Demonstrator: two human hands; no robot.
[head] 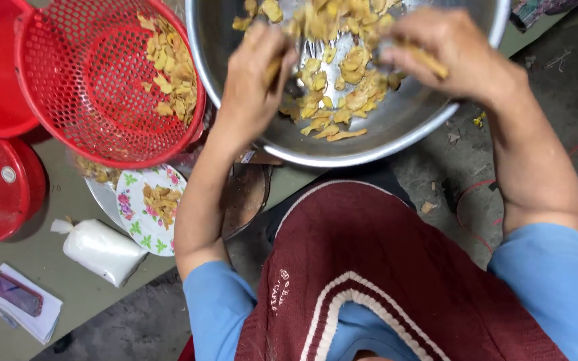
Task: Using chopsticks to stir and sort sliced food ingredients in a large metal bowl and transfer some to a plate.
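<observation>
Grey floor and low green surface underneath; steel bowl [396,127] tilted, yellow slices [342,73] heaped beneath both sets of fingers. Left hand [252,83] and right hand [443,50] each clenched on slices. Best tossed gently, kept inside rim, away from red basket [88,93].

I saw both forearms reaching forward and away from the body, bare from the short blue sleeves down, elbows bent and spread wide. My left hand [252,83] was turned palm down, back of the hand toward the camera, fingers curled under and closed loosely. My right hand [446,53] sat at about the same height, well apart from the left, also knuckles up, its fingers bunched and pinched together. Both wrists were bent slightly downward.
</observation>
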